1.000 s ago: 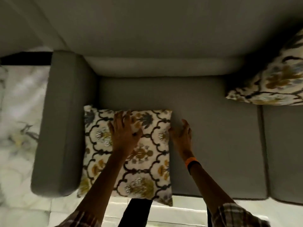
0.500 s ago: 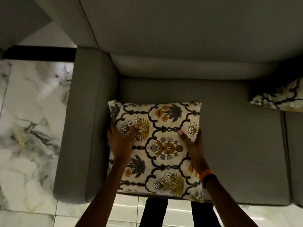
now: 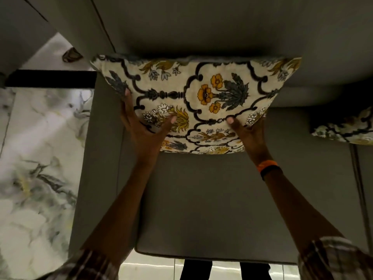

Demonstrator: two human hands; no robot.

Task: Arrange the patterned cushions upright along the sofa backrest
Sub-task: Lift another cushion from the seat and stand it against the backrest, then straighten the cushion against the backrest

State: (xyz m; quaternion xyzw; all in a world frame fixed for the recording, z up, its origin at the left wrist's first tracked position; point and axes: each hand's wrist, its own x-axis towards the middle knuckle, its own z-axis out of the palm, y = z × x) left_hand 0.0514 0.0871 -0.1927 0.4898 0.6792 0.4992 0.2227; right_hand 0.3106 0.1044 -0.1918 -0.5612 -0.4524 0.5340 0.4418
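A cream cushion [image 3: 201, 93] with dark scrollwork and yellow flowers is lifted off the grey seat [image 3: 212, 195], its top edge up against the sofa backrest [image 3: 201, 27]. My left hand [image 3: 143, 126] grips its left side, thumb on the front face. My right hand [image 3: 248, 132], an orange band at the wrist, grips its lower right corner. A second patterned cushion [image 3: 347, 130] lies at the far right by the backrest, mostly cut off by the frame edge.
The grey armrest [image 3: 101, 158] runs along the left of the seat. Beyond it lies a white marble floor [image 3: 36, 158]. A seam [image 3: 355, 168] separates this seat from the one on the right. My dark trouser legs [image 3: 195, 269] stand at the sofa's front edge.
Both hands have raised the cushion from flat on the seat and carried it back toward the backrest, tilting it upright. My view has moved closer and to the left.
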